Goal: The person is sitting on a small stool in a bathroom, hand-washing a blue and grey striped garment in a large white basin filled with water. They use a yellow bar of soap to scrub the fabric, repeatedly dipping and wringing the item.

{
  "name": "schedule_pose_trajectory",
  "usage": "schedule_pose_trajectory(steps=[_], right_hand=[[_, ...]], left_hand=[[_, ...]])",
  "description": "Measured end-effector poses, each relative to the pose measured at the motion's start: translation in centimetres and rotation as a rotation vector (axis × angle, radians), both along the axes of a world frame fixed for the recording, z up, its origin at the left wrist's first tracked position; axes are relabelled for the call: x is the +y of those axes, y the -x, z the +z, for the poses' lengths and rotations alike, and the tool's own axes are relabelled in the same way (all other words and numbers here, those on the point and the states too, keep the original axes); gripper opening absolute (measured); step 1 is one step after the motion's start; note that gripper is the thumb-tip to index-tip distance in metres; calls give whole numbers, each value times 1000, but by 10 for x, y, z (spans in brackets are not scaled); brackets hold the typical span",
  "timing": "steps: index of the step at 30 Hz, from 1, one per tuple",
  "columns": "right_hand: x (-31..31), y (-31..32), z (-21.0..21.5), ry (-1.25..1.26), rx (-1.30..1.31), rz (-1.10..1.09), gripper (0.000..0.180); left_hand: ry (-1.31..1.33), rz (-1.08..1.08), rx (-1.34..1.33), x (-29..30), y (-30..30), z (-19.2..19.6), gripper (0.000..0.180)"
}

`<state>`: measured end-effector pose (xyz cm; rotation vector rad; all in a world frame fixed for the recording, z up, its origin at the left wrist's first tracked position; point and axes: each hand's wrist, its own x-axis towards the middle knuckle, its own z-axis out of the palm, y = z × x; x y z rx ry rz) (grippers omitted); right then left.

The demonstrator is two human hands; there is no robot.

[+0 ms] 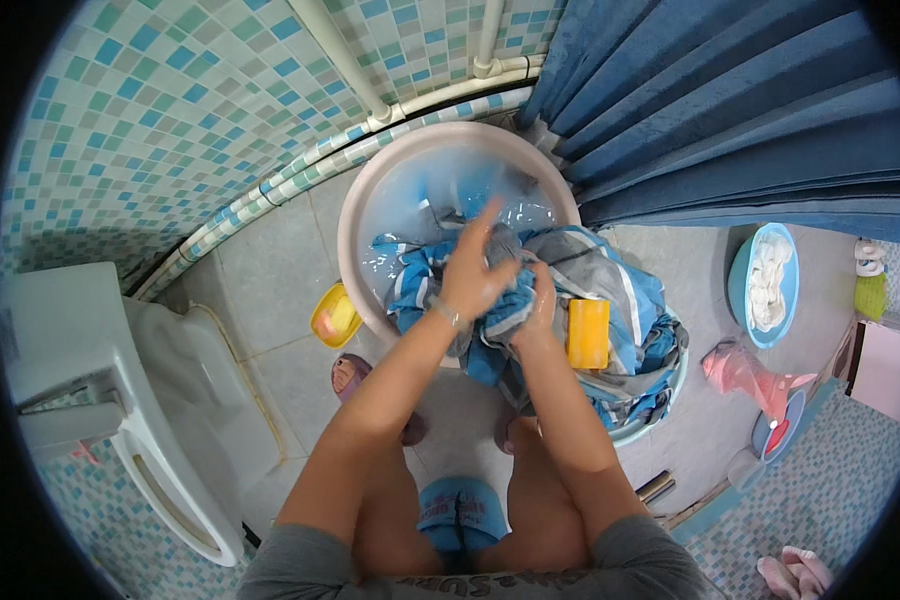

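The left hand (472,277) is blurred. At four o'clock, the tub (638,433) is mostly hidden by the cloth (582,258). The curtain (730,110) is cut off at two o'clock, the shirt (660,560) at six.

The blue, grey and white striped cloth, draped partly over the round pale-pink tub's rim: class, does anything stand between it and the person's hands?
Nothing visible: the left hand and right hand are both on the cloth. A yellow rectangular block lies on it, just right of the right hand, not in between.
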<state>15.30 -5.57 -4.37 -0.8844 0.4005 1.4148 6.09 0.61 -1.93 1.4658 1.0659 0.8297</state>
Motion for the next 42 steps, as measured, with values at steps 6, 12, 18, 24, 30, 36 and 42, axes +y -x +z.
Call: schedule_pose_trajectory(steps=[6, 12, 18, 24, 30, 36, 42], right_hand=[[-11, -1, -3, -202, -173, 48, 23], [2, 10, 27, 29, -319, -15, 15], [3, -15, -13, -3, -227, 4, 13], [-15, -8, -11, -35, -297, 102, 26], [-3, -65, 37, -176, -37, -128, 40], [-13, -90, 13, -180, -179, -226, 46], [-5, -49, 33, 65, -144, 165, 42]], left_hand=[[-388, -130, 370, -41, -14, 44, 21], [48, 105, 388, 12, -8, 15, 23], [-335, 87, 269, -27, -6, 36, 23], [-204, -3, 389, 3, -3, 19, 25], [-248, 140, 326, 28, 55, -6, 42], [-331, -72, 779, -45, 93, -22, 73], [193, -82, 376, -4, 148, -94, 62]])
